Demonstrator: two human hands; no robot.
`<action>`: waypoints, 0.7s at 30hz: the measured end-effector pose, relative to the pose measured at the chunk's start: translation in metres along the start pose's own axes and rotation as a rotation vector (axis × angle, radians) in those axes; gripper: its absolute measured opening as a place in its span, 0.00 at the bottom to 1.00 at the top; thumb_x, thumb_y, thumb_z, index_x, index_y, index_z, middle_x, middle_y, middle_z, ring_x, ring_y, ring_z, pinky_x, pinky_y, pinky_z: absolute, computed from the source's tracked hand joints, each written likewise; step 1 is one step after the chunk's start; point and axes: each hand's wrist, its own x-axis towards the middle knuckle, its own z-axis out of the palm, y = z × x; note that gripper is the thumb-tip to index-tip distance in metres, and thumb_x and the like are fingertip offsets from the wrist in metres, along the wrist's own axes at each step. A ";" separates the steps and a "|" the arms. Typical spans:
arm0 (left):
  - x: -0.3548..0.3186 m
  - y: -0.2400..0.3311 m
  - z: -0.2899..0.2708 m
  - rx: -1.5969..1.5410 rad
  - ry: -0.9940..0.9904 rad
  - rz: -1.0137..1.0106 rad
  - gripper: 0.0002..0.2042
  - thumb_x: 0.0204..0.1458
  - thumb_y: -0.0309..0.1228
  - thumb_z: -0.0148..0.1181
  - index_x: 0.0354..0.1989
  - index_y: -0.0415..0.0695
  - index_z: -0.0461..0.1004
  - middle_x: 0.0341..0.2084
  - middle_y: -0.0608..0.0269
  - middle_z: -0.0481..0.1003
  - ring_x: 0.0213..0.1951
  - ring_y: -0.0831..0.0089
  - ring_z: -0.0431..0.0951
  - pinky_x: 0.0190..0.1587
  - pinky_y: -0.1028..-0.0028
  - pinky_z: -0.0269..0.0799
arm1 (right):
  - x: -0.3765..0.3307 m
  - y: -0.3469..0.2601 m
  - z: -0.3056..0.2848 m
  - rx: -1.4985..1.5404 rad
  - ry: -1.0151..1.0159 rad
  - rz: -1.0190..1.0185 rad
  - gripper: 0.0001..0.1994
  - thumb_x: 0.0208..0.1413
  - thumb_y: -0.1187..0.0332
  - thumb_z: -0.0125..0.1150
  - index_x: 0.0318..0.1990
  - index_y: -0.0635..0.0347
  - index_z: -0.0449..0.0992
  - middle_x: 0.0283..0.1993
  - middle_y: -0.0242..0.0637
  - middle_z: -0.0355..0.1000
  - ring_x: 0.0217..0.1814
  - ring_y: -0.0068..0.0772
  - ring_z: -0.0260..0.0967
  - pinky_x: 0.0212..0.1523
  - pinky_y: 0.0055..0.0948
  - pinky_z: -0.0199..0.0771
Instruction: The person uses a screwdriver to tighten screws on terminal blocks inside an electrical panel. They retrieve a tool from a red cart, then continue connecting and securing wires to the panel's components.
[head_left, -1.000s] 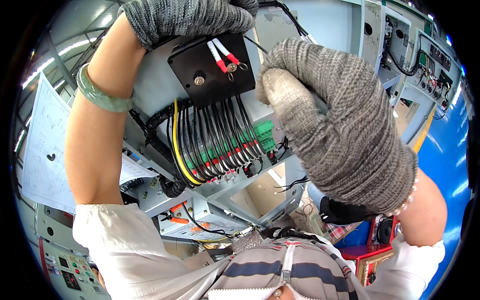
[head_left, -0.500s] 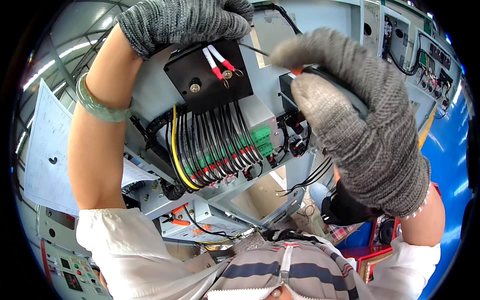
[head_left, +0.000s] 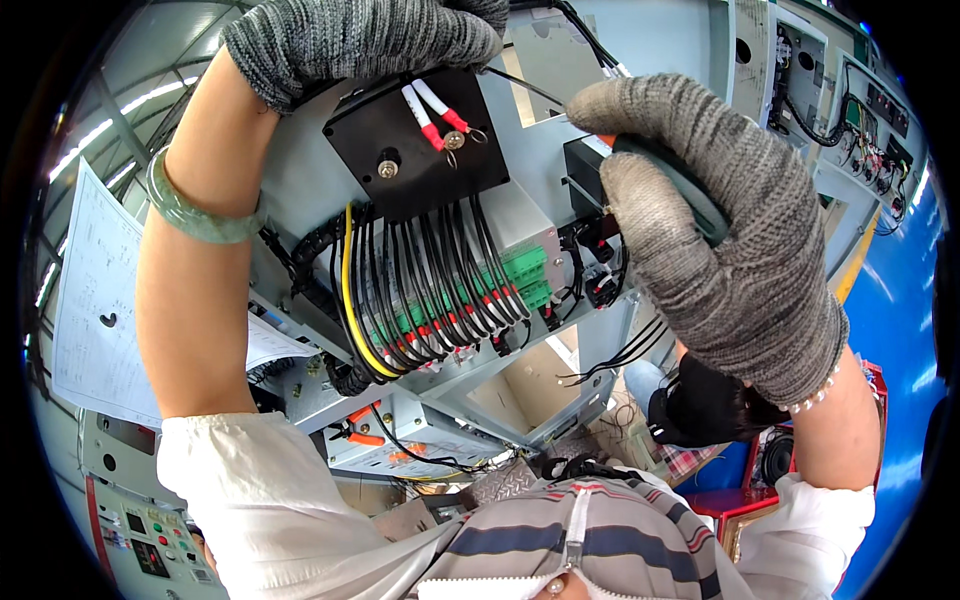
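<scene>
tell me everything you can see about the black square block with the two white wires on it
The black block is a flat, matte, roughly square plate, tilted, mounted on the grey panel. A silver screw sits near its middle. Two white wires with red sleeves end in ring lugs at a second screw near its upper right. The gloved left hand rests on its top edge; the bundle of black wires runs out beneath it.

In my right hand (head_left: 720, 250) I hold a screwdriver (head_left: 668, 185) with dark green handle, its thin shaft pointing to the black square component (head_left: 415, 145).
</scene>
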 end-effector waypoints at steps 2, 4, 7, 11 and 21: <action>0.001 -0.004 0.003 -0.103 -0.026 0.181 0.09 0.57 0.32 0.63 0.37 0.38 0.81 0.21 0.69 0.75 0.24 0.82 0.72 0.27 0.76 0.70 | -0.003 -0.002 0.000 -0.040 0.002 -0.009 0.14 0.60 0.67 0.56 0.49 0.63 0.79 0.42 0.43 0.80 0.42 0.34 0.79 0.47 0.33 0.79; 0.002 -0.007 0.002 -0.081 -0.029 0.120 0.09 0.56 0.32 0.64 0.37 0.38 0.81 0.21 0.69 0.75 0.24 0.82 0.72 0.27 0.76 0.70 | -0.005 -0.001 0.000 -0.052 -0.002 -0.016 0.14 0.60 0.67 0.56 0.49 0.63 0.79 0.42 0.43 0.80 0.42 0.34 0.79 0.47 0.32 0.79; 0.003 -0.008 0.000 -0.052 -0.027 0.088 0.09 0.56 0.32 0.64 0.37 0.38 0.81 0.21 0.70 0.75 0.25 0.83 0.72 0.28 0.76 0.70 | -0.001 0.004 0.004 -0.035 -0.003 -0.037 0.14 0.60 0.67 0.56 0.50 0.63 0.79 0.42 0.43 0.80 0.41 0.33 0.79 0.47 0.32 0.79; 0.006 -0.009 0.003 -0.057 -0.009 0.078 0.09 0.56 0.32 0.64 0.37 0.38 0.81 0.21 0.70 0.75 0.26 0.82 0.72 0.29 0.76 0.70 | -0.002 0.003 0.003 -0.056 0.010 -0.037 0.14 0.60 0.68 0.56 0.50 0.63 0.79 0.42 0.43 0.80 0.41 0.33 0.79 0.46 0.32 0.79; 0.008 -0.013 0.000 -0.035 -0.020 0.205 0.10 0.56 0.32 0.63 0.37 0.37 0.81 0.21 0.68 0.75 0.27 0.81 0.73 0.31 0.75 0.71 | 0.003 0.001 0.003 -0.016 0.010 -0.057 0.14 0.60 0.68 0.56 0.49 0.63 0.79 0.42 0.42 0.79 0.40 0.31 0.78 0.45 0.31 0.79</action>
